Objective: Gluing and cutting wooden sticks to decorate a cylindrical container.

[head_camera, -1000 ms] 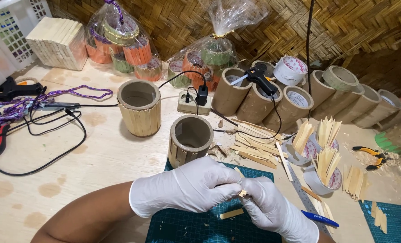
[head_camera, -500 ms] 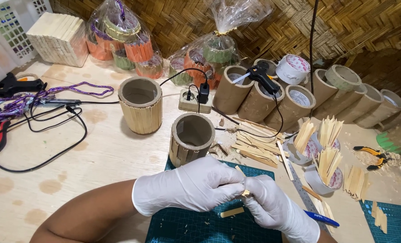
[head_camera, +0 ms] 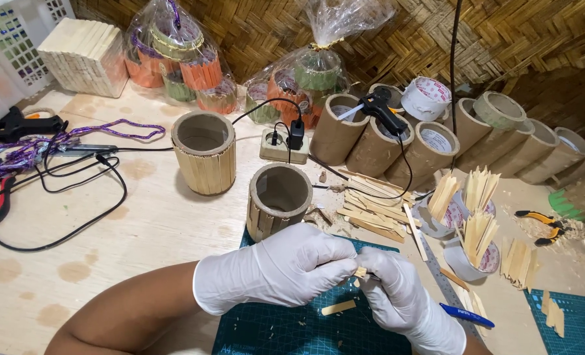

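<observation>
My left hand (head_camera: 286,269) and my right hand (head_camera: 401,292), both in white gloves, meet over a green cutting mat (head_camera: 272,332). Together they pinch a small wooden stick piece (head_camera: 360,272) between the fingertips. Another short stick piece (head_camera: 338,307) lies on the mat just below. Right behind my hands stands a cardboard tube partly clad in sticks (head_camera: 278,197). A fully clad tube (head_camera: 204,151) stands farther left.
Loose sticks (head_camera: 368,210), a metal ruler (head_camera: 447,276), a blue pen (head_camera: 466,315) and cups of cut sticks (head_camera: 473,220) lie to the right. A black glue gun (head_camera: 383,112) rests on bare cardboard tubes (head_camera: 378,141). Cables (head_camera: 56,184), a power strip (head_camera: 282,146) and bagged holders (head_camera: 180,62) are behind.
My hands have stayed over the mat, with the fingers shifting slightly on the stick piece. Nothing else on the table has moved.
</observation>
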